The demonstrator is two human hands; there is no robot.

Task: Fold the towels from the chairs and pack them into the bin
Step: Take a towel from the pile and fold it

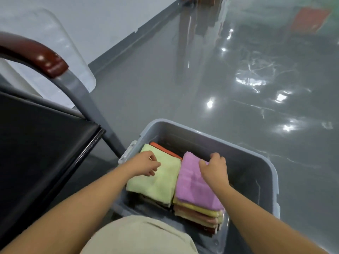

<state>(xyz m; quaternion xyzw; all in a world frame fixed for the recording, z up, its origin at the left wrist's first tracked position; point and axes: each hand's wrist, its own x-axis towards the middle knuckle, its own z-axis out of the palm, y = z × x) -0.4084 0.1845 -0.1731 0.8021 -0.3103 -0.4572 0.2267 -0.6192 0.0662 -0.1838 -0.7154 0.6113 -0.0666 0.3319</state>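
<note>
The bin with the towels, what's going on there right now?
A person is packing folded towels into the grey bin on the floor beside a chair. The left hand rests on the green towel topping one stack; the right hand grips the far edge of the purple towel topping the other.

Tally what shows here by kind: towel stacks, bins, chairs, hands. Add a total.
Towel stacks: 2, one topped by a green towel, one by a purple towel
Bin: 1
Chair: 1
Hands: 2, left hand and right hand
Total: 6
</note>
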